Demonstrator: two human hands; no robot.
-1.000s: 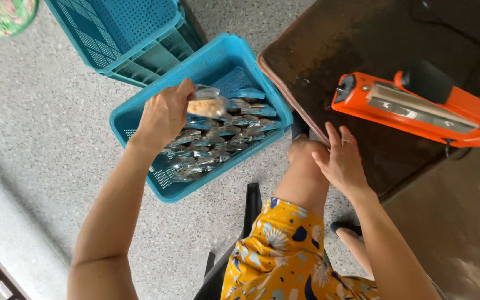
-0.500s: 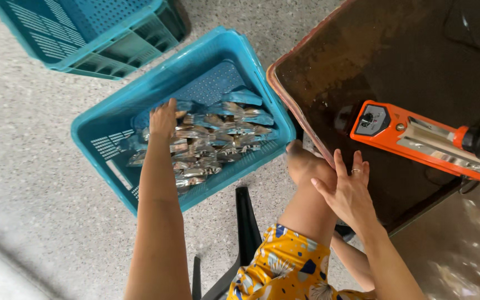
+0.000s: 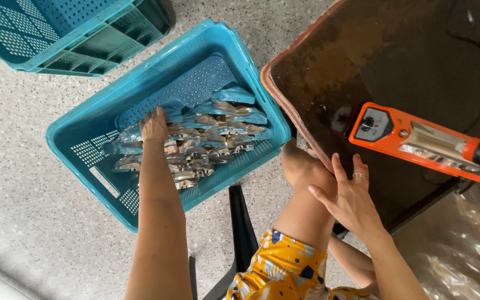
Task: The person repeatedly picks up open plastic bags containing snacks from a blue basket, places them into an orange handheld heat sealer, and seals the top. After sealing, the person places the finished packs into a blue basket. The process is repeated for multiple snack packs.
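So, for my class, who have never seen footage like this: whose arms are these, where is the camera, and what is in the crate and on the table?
The camera sits on a person's head and looks down, so both bare arms are the wearer's own. The left hand reaches into a blue plastic crate on the speckled floor and rests on a heap of shiny sealed pouches. The right hand lies flat at the edge of a dark brown table, holding nothing. On the table stands an orange sealing machine. A second crate sits nearby.

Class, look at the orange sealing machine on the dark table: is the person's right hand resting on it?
No. The right hand lies flat at the edge of the dark table, beside the knee, apart from the orange sealing machine.
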